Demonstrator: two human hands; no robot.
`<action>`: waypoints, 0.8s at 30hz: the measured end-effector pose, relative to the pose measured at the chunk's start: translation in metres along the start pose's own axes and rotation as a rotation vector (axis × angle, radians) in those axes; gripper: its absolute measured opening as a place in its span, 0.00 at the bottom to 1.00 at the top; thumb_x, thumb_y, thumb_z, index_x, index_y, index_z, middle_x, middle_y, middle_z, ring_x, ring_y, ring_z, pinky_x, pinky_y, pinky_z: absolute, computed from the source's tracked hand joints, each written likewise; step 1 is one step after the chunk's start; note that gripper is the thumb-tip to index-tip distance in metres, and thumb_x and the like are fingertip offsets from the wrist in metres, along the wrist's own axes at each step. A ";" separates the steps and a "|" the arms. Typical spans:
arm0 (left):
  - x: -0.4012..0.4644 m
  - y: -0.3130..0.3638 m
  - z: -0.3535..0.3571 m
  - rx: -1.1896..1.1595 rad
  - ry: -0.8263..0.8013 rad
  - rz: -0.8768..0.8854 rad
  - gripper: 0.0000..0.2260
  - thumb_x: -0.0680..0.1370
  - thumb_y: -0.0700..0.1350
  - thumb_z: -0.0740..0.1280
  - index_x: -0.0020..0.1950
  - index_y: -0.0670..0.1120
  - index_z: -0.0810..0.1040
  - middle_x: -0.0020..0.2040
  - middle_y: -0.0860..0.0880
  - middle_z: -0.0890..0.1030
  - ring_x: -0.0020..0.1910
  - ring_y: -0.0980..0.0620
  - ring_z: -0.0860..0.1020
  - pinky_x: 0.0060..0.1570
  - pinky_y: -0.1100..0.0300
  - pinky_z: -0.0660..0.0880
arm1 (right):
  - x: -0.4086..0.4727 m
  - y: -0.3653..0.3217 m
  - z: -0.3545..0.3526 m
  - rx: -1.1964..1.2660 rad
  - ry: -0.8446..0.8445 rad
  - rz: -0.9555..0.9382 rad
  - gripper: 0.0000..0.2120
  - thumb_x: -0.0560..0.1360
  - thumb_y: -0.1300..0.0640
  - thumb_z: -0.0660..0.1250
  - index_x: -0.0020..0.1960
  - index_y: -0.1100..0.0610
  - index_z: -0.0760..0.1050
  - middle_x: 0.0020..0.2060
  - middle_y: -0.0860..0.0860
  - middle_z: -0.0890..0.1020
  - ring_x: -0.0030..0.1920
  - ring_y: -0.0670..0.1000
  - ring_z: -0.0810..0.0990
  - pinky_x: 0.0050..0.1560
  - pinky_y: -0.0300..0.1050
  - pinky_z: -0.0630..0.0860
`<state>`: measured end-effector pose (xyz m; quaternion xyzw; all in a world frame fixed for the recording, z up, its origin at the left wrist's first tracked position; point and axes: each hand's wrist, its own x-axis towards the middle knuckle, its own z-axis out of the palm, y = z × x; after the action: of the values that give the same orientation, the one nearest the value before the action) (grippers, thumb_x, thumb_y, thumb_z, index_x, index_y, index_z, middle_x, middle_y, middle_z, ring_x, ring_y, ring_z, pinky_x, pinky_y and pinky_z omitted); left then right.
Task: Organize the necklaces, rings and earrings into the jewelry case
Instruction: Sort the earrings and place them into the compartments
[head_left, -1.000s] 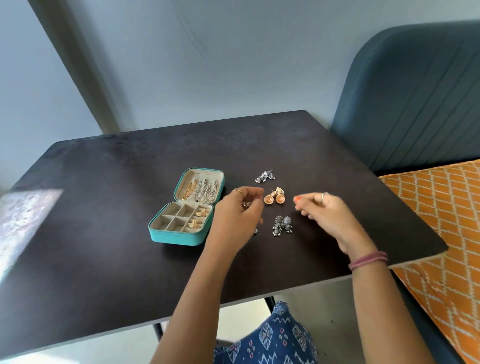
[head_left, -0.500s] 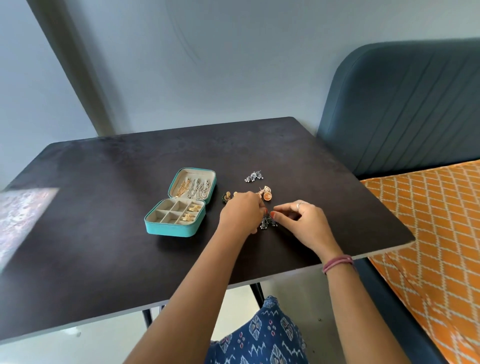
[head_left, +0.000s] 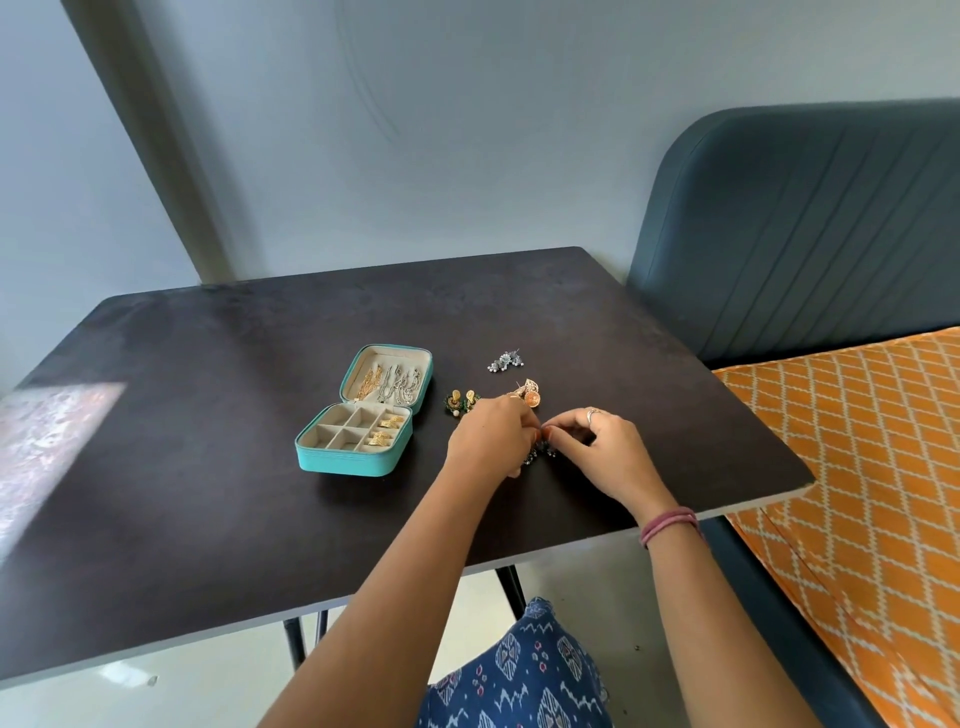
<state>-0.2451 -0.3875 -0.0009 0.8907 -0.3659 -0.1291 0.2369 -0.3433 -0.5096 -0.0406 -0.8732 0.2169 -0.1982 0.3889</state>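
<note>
Both your hands meet mid-frame: left hand (head_left: 491, 434) & right hand (head_left: 597, 441) fingers curled, pinching dark earrings (head_left: 540, 451), prob. pairing them. Jewelry case (head_left: 358, 436) sits open just left, ready for drop-in.

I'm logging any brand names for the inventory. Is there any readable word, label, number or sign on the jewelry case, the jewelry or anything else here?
None: no readable text shows in this view.
Jewelry case: plain teal shell, no visible label.
Earrings on the table: too small to show any marking.

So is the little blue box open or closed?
Open. The jewelry case has its lid tipped back, showing chains hanging inside and gold pieces in the compartments.
</note>
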 end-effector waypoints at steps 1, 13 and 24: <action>-0.001 -0.001 0.000 -0.023 0.006 0.005 0.05 0.79 0.44 0.63 0.48 0.53 0.77 0.43 0.50 0.84 0.24 0.58 0.77 0.37 0.61 0.76 | -0.001 0.000 -0.001 0.043 0.000 0.000 0.04 0.75 0.52 0.70 0.48 0.49 0.83 0.41 0.43 0.83 0.41 0.41 0.79 0.38 0.28 0.71; -0.021 0.005 -0.030 -0.337 0.137 0.066 0.02 0.79 0.43 0.65 0.48 0.49 0.77 0.43 0.55 0.81 0.18 0.60 0.74 0.28 0.74 0.68 | -0.006 -0.032 -0.011 0.561 0.020 0.002 0.05 0.77 0.59 0.68 0.50 0.56 0.81 0.42 0.46 0.84 0.43 0.38 0.80 0.45 0.30 0.74; -0.046 0.012 -0.080 -0.617 0.288 0.115 0.03 0.78 0.45 0.69 0.49 0.49 0.82 0.44 0.52 0.84 0.19 0.57 0.71 0.28 0.66 0.71 | 0.000 -0.093 -0.029 0.666 0.089 -0.065 0.07 0.75 0.56 0.70 0.51 0.56 0.83 0.39 0.43 0.83 0.40 0.36 0.80 0.40 0.29 0.73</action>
<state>-0.2519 -0.3365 0.0762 0.7640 -0.3223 -0.0929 0.5511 -0.3368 -0.4708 0.0484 -0.6953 0.1290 -0.3083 0.6363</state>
